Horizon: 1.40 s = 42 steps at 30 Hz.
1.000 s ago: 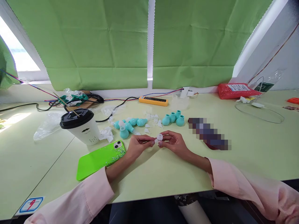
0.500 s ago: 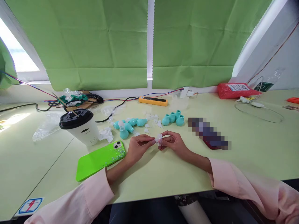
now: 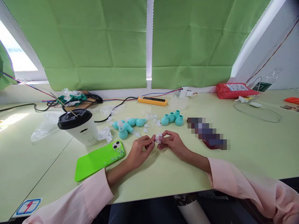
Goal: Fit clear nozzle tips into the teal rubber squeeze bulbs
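Note:
Between my two hands is a small translucent piece (image 3: 158, 138). The fingers of my right hand (image 3: 174, 143) are closed on it from the right. At its left side, my left hand (image 3: 141, 150) has thumb and fingertips brought near together; whether they still grip its edge is too small to tell. Several teal bulb-shaped pieces (image 3: 123, 133) lie in a group beyond my left hand, some with clear tips. Beyond my right hand several more teal bulbs (image 3: 179, 120) stand upright, openings up. Small translucent bits (image 3: 146, 126) are scattered between the groups.
A green phone case (image 3: 98, 160) lies left of my left hand, with a lidded paper cup (image 3: 86, 133) behind it. A blurred dark object (image 3: 207, 133) lies to the right. An orange power strip (image 3: 152, 100), cables and a red package (image 3: 234, 91) are at the back.
The fingers of my left hand have shifted and spread slightly at the translucent piece, which now shows more. My right hand keeps its hold. The view has moved slightly.

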Each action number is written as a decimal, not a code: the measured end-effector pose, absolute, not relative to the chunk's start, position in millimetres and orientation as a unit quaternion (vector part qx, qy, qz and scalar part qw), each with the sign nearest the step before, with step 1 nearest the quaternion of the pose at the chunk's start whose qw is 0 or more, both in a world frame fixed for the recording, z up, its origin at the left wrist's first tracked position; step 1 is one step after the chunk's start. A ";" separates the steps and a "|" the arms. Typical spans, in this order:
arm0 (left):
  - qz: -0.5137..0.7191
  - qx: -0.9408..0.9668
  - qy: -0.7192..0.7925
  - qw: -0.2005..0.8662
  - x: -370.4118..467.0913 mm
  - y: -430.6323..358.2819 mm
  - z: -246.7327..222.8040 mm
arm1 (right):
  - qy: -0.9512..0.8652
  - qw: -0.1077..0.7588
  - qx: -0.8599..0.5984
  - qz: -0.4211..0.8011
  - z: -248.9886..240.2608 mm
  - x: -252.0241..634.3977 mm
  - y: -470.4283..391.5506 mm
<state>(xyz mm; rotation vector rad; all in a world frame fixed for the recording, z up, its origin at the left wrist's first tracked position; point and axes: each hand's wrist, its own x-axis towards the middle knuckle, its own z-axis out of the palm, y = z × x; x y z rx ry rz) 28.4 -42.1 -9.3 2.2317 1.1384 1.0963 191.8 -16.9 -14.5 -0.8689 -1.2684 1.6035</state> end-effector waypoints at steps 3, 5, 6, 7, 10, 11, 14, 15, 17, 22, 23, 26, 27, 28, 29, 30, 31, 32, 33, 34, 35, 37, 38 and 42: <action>0.378 0.823 0.389 0.169 28.5 -42.0 -13.0 | -0.508 0.447 -0.351 0.647 -15.0 191.4 -16.3; 0.377 0.834 0.377 0.144 28.8 -42.9 -14.7 | -0.508 0.445 -0.350 0.649 -15.8 191.3 -16.3; 0.377 0.836 0.374 0.136 28.9 -43.6 -15.0 | -0.507 0.445 -0.350 0.650 -16.4 191.3 -16.4; 0.377 0.838 0.371 0.134 29.0 -44.4 -14.9 | -0.505 0.444 -0.351 0.651 -16.9 191.4 -16.4; 0.372 0.834 0.368 0.175 28.8 -45.4 -12.4 | -0.503 0.445 -0.355 0.650 -17.9 191.8 -16.0; 0.372 0.826 0.369 0.207 28.6 -45.0 -11.0 | -0.505 0.445 -0.355 0.649 -17.8 191.8 -16.0; 0.405 0.759 0.371 0.350 28.5 -41.7 -7.3 | -0.520 0.444 -0.350 0.640 -15.6 191.2 -17.3; 0.426 0.720 0.372 0.403 28.7 -40.6 -6.4 | -0.530 0.445 -0.345 0.634 -14.6 190.7 -18.3; 0.465 0.632 0.375 0.494 29.4 -38.9 -5.2 | -0.551 0.460 -0.332 0.612 -12.9 189.5 -20.6; 0.493 0.493 0.391 0.601 30.9 -38.4 -3.5 | -0.595 0.496 -0.298 0.558 -16.6 187.4 -22.3; 0.494 0.476 0.387 0.616 30.9 -38.4 -3.0 | -0.602 0.495 -0.295 0.553 -18.1 187.2 -21.9; 0.487 0.447 0.364 0.657 30.6 -38.4 -1.2 | -0.619 0.502 -0.291 0.529 -21.0 186.8 -20.6; 0.482 0.443 0.357 0.667 30.4 -38.5 -0.5 | -0.622 0.503 -0.292 0.524 -21.0 186.7 -20.4; 0.475 0.441 0.351 0.676 30.3 -38.7 0.1 | -0.625 0.502 -0.295 0.520 -20.7 186.8 -20.5; 0.469 0.439 0.346 0.684 30.1 -38.9 0.5 | -0.628 0.497 -0.299 0.519 -20.0 187.0 -20.7; 0.465 0.437 0.343 0.689 29.9 -39.1 0.8 | -0.633 0.489 -0.304 0.518 -19.1 187.3 -21.1; 0.464 0.435 0.339 0.693 29.7 -39.2 0.9 | -0.641 0.478 -0.311 0.513 -18.2 187.8 -21.6; 0.465 0.433 0.336 0.695 29.4 -39.2 0.9 | -0.652 0.468 -0.319 0.505 -17.3 188.3 -22.1; 0.467 0.429 0.333 0.697 29.0 -39.2 0.6 | -0.665 0.459 -0.325 0.492 -16.3 189.1 -22.4; 0.469 0.426 0.330 0.700 28.7 -39.1 0.3 | -0.677 0.452 -0.328 0.480 -15.2 190.1 -22.4; 0.471 0.422 0.326 0.702 28.5 -38.9 -0.2 | -0.687 0.448 -0.328 0.469 -13.8 191.6 -21.7; 0.472 0.419 0.319 0.707 28.3 -38.5 -1.1 | -0.698 0.462 -0.325 0.440 -9.4 196.8 -17.6; 0.474 0.419 0.318 0.707 28.3 -38.2 -1.4 | -0.702 0.476 -0.329 0.415 -6.1 200.9 -13.8; 0.471 0.418 0.327 0.705 29.1 -37.3 -1.6 | -0.725 0.521 -0.434 0.121 11.1 227.9 12.8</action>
